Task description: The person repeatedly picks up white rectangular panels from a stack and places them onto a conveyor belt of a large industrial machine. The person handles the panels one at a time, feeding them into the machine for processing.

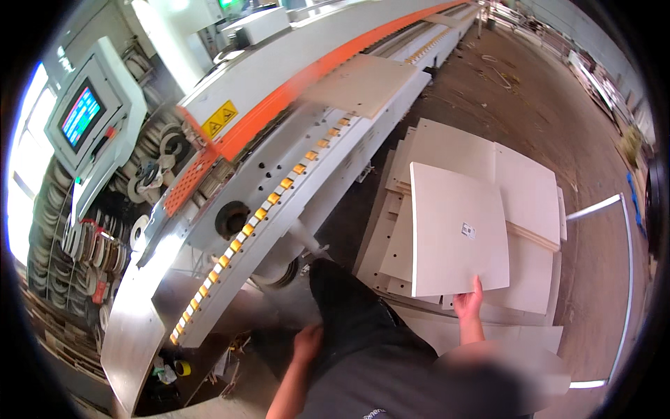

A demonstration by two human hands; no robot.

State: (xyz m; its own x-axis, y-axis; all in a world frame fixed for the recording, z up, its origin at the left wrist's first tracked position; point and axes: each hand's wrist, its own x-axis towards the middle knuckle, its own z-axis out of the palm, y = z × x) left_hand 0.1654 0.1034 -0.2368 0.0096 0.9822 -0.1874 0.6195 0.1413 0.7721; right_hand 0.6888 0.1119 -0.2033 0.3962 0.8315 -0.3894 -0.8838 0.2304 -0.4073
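Note:
My right hand (469, 302) is closed on the near edge of a pale rectangular board (453, 216), its thumb on the top face. This board bears a small printed label and is held over a stack of similar pale panels (527, 188), covering part of them. By my dark trousers, at the left side of my body, my left hand (308, 343) hangs with its fingers curled in and nothing visible in it. Another pale board (361, 82) lies on the long machine's (230, 174) bed, farther along.
Yellow rollers (260, 214) line the machine's near rail, to my left. A control panel with a lit screen (82, 115) stands at the far left, above shelves of edging rolls (98, 244). A pale metal frame (629, 279) lies on the floor at right.

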